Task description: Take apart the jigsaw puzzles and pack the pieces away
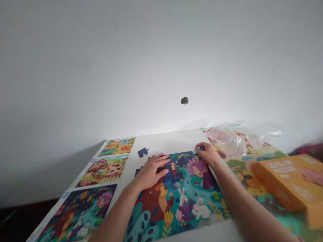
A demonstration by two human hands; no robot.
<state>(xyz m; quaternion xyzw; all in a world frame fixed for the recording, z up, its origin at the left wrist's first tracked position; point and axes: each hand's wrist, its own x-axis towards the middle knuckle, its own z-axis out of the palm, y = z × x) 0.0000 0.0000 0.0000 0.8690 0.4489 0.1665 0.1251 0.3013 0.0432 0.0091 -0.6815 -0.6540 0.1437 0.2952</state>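
Observation:
A jigsaw puzzle point(189, 188) with rabbits, a bear and a peacock lies mostly joined on the white table. My left hand point(153, 170) rests flat on its upper left part, fingers spread. At the puzzle's upper right corner, my right hand point(207, 153) pinches a dark puzzle piece point(201, 148), partly hidden by the fingers. Beyond my left hand, a loose dark blue puzzle piece point(143, 152) lies on the table, apart from the puzzle.
On the left, a printed sheet point(103, 171) shows several pictures, one matching the puzzle. To the right stand an orange puzzle box point(280, 191) and a clear plastic bag point(232, 139) on colourful printed sheets. A white wall point(151, 67) with a small hole rises behind.

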